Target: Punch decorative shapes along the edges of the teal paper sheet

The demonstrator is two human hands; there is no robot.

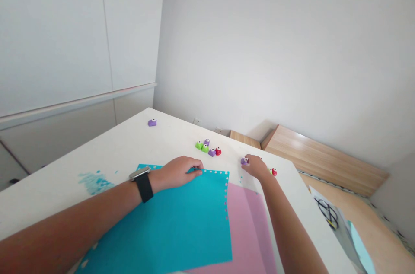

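Note:
A teal sheet of paper (181, 222) lies on the white table, with small punched holes along its far and right edges. My left hand (180, 172), a dark watch at its wrist, is at the sheet's far edge, thumb and fingers closed on it. Beyond the sheet's far right corner, my right hand (254, 166) has its fingers around a small purple craft punch (244, 161). Its fingertips are partly hidden by the hand. A pink sheet (246, 222) shows from under the teal one.
Several punches sit at the back, among them a green punch (205, 148) and a red punch (218, 151). A lone purple punch (152, 122) stands far left. Another red punch (274, 171) is behind my right wrist. Teal paper bits (95, 182) lie at left.

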